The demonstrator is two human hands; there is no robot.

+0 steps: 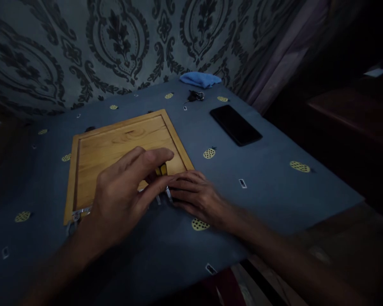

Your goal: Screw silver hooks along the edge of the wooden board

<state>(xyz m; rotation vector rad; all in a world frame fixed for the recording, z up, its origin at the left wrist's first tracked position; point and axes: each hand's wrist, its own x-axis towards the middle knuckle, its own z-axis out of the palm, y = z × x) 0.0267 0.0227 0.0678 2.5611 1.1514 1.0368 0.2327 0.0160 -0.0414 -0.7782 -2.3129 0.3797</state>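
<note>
My left hand (124, 195) hovers over the near edge of a wooden board (115, 146), fingers curled and pinching toward a small yellow and metal object (162, 170) that is mostly hidden. My right hand (194, 195) lies low at the board's near right corner, fingers together and touching the same spot, with thin metal pieces (167, 193) showing between the two hands. What these metal pieces are I cannot make out. Another small metal tool (78, 214) lies at the board's near left corner.
The table has a blue cloth with pineapple prints (274, 182). A black phone (235, 124) lies to the right, keys (195, 96) and a folded blue cloth (200, 79) at the back. A patterned wall stands behind; the table's edge drops off on the right.
</note>
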